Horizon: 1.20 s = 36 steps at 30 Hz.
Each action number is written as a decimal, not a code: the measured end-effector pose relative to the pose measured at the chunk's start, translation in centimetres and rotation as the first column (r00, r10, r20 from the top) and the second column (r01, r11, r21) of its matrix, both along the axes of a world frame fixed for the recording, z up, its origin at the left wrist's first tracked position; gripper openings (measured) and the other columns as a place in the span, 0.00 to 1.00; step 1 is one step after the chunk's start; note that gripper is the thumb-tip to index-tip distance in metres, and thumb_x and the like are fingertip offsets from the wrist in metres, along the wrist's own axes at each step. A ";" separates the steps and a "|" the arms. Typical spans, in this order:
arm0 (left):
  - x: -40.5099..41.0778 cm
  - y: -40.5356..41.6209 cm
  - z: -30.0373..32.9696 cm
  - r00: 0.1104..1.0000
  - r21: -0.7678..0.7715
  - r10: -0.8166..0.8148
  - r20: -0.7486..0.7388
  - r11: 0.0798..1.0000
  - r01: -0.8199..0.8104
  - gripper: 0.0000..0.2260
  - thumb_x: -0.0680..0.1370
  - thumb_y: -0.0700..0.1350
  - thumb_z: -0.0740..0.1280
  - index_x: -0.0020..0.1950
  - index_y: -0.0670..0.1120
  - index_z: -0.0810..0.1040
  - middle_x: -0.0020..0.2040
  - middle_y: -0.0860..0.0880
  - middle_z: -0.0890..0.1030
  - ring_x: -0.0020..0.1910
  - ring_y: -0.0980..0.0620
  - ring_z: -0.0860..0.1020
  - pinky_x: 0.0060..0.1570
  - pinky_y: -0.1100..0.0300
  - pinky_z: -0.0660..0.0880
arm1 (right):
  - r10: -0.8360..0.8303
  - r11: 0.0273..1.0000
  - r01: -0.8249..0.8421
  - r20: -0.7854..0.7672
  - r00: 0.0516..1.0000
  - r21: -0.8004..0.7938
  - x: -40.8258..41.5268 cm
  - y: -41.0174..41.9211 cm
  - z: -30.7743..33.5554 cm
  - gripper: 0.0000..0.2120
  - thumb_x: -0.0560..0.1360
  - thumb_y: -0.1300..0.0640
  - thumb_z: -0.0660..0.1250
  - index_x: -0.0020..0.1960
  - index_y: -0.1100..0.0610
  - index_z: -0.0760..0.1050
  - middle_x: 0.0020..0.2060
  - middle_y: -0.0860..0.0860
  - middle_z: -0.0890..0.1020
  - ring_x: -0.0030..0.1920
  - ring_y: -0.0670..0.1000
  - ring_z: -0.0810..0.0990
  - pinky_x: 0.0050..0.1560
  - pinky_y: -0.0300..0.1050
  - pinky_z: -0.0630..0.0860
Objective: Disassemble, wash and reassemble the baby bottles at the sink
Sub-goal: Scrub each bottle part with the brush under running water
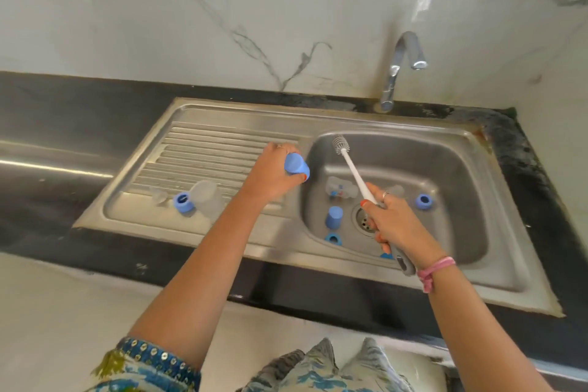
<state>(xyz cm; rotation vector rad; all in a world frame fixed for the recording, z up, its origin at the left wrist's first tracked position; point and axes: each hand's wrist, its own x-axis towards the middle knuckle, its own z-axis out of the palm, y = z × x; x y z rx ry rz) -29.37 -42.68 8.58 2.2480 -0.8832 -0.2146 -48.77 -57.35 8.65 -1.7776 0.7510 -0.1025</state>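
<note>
Two hands busy: left hand [273, 173] grips blue bottle cap [296, 164] over drainboard [203, 149]; right hand [386, 219] clenches bottle brush [351, 165], bristles aimed far, probably for scrubbing.

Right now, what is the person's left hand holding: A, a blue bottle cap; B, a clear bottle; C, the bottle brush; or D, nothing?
A: the left hand grips a blue bottle cap over the edge of the drainboard, while the right hand holds the bottle brush.

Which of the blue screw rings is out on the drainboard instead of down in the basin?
The blue ring beside the clear bottle, left of the left hand. The other two rings lie in the basin.
</note>
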 end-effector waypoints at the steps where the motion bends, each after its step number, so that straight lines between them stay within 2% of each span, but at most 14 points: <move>1: 0.5 1.3 0.5 0.998 0.076 -0.040 0.048 0.996 0.036 0.20 0.68 0.43 0.77 0.59 0.43 0.78 0.55 0.44 0.78 0.55 0.47 0.74 0.50 0.63 0.66 | -0.009 1.000 0.009 -0.002 1.000 0.013 0.4 1.0 -0.3 0.18 0.80 0.58 0.59 0.65 0.39 0.69 0.30 0.53 0.69 0.20 0.45 0.64 0.18 0.39 0.65; 4: 1.3 3.7 1.3 0.988 0.327 -0.141 0.066 0.938 0.113 0.21 0.69 0.42 0.75 0.61 0.42 0.78 0.57 0.42 0.79 0.56 0.43 0.76 0.50 0.57 0.72 | -0.030 0.999 0.030 0.015 0.999 0.037 1.2 3.2 -0.9 0.17 0.80 0.59 0.59 0.65 0.43 0.72 0.31 0.54 0.68 0.20 0.46 0.64 0.18 0.39 0.65; 6: 1.8 4.5 1.0 0.983 0.501 -0.179 0.047 0.855 0.132 0.22 0.70 0.40 0.75 0.63 0.41 0.77 0.57 0.42 0.78 0.55 0.43 0.77 0.49 0.54 0.74 | -0.054 0.997 0.052 0.041 0.998 0.056 1.4 4.5 -1.1 0.16 0.80 0.60 0.59 0.62 0.43 0.73 0.32 0.55 0.68 0.21 0.47 0.63 0.18 0.39 0.64; 9: 2.2 5.0 0.1 0.973 0.672 -0.230 -0.004 0.720 0.173 0.20 0.70 0.39 0.74 0.60 0.37 0.78 0.51 0.42 0.77 0.49 0.44 0.77 0.41 0.57 0.72 | -0.092 0.994 0.089 0.050 0.995 0.061 1.4 6.1 -1.3 0.16 0.80 0.59 0.58 0.62 0.42 0.71 0.32 0.55 0.68 0.22 0.47 0.63 0.19 0.39 0.64; 13: 1.8 5.2 -0.7 0.961 0.760 -0.272 -0.057 0.613 0.219 0.15 0.70 0.38 0.73 0.54 0.33 0.78 0.39 0.42 0.75 0.52 0.40 0.80 0.36 0.55 0.68 | -0.111 0.993 0.108 0.040 0.993 0.050 1.0 7.6 -1.1 0.18 0.81 0.59 0.58 0.65 0.39 0.70 0.31 0.54 0.68 0.22 0.46 0.63 0.20 0.40 0.65; 14: 1.7 5.1 -0.9 0.957 0.775 -0.285 -0.059 0.591 0.224 0.15 0.70 0.38 0.73 0.54 0.34 0.78 0.39 0.43 0.75 0.52 0.40 0.80 0.37 0.54 0.70 | -0.118 0.992 0.115 0.040 0.992 0.052 0.9 7.8 -1.0 0.18 0.81 0.59 0.58 0.65 0.39 0.70 0.31 0.54 0.68 0.22 0.46 0.63 0.20 0.40 0.65; 18: 1.6 4.8 -1.4 0.945 0.811 -0.324 -0.033 0.544 0.215 0.18 0.70 0.39 0.74 0.58 0.38 0.77 0.53 0.41 0.78 0.51 0.42 0.81 0.39 0.55 0.72 | -0.166 0.985 0.164 0.026 0.986 0.060 0.5 8.1 -1.1 0.16 0.81 0.58 0.59 0.65 0.43 0.72 0.32 0.54 0.68 0.23 0.46 0.63 0.19 0.38 0.64; 20: 1.7 4.6 -1.4 0.947 0.827 -0.317 -0.051 0.518 0.217 0.16 0.69 0.40 0.75 0.56 0.40 0.79 0.52 0.43 0.78 0.49 0.43 0.81 0.38 0.56 0.72 | -0.179 0.982 0.178 0.010 0.984 0.068 0.2 7.8 -1.2 0.16 0.81 0.58 0.59 0.65 0.45 0.72 0.33 0.55 0.68 0.23 0.47 0.63 0.19 0.38 0.65; 22: 1.9 4.3 -1.3 0.947 0.839 -0.307 -0.093 0.488 0.241 0.10 0.68 0.42 0.76 0.47 0.43 0.81 0.45 0.46 0.78 0.43 0.46 0.80 0.38 0.58 0.73 | -0.190 0.979 0.190 -0.003 0.982 0.081 -0.3 7.4 -1.3 0.16 0.81 0.58 0.59 0.65 0.45 0.72 0.34 0.56 0.68 0.22 0.46 0.63 0.19 0.39 0.66; 24: 2.1 3.9 -1.2 0.951 0.840 -0.289 -0.108 0.485 0.242 0.06 0.68 0.45 0.75 0.40 0.46 0.80 0.38 0.49 0.76 0.40 0.47 0.77 0.39 0.59 0.73 | -0.199 0.976 0.199 -0.014 0.980 0.086 -0.6 7.0 -1.3 0.15 0.81 0.58 0.59 0.64 0.43 0.71 0.34 0.55 0.68 0.22 0.46 0.64 0.19 0.39 0.67; 27: 2.1 3.3 -0.7 0.950 0.819 -0.311 -0.024 0.539 0.198 0.16 0.70 0.52 0.75 0.50 0.45 0.78 0.44 0.47 0.75 0.48 0.45 0.78 0.42 0.57 0.72 | -0.231 0.968 0.231 -0.017 0.973 0.098 -1.1 6.4 -1.1 0.12 0.81 0.58 0.59 0.59 0.41 0.71 0.34 0.55 0.69 0.22 0.46 0.64 0.19 0.39 0.67; 29: 2.0 2.5 -0.6 0.949 0.773 -0.313 0.046 0.613 0.164 0.21 0.71 0.55 0.74 0.56 0.43 0.76 0.51 0.45 0.76 0.53 0.43 0.77 0.44 0.55 0.71 | -0.260 0.958 0.260 -0.017 0.966 0.118 -1.5 5.7 -1.2 0.12 0.81 0.57 0.60 0.60 0.41 0.71 0.34 0.54 0.69 0.22 0.46 0.64 0.19 0.39 0.66; 32: 1.4 0.8 -0.5 0.944 0.693 -0.315 0.097 0.702 0.163 0.22 0.73 0.54 0.72 0.60 0.42 0.75 0.58 0.44 0.77 0.58 0.42 0.76 0.48 0.53 0.72 | -0.290 0.947 0.292 -0.035 0.956 0.133 -2.4 4.3 -1.5 0.14 0.81 0.56 0.60 0.64 0.43 0.71 0.34 0.54 0.69 0.22 0.46 0.64 0.19 0.39 0.66; 36: 0.2 -2.2 -0.9 0.942 0.665 -0.327 0.073 0.720 0.198 0.21 0.76 0.52 0.69 0.64 0.43 0.74 0.61 0.44 0.77 0.59 0.43 0.76 0.54 0.51 0.75 | -0.320 0.937 0.324 -0.051 0.946 0.132 -3.9 1.7 -1.8 0.18 0.81 0.56 0.61 0.69 0.44 0.68 0.33 0.54 0.70 0.22 0.46 0.64 0.20 0.40 0.66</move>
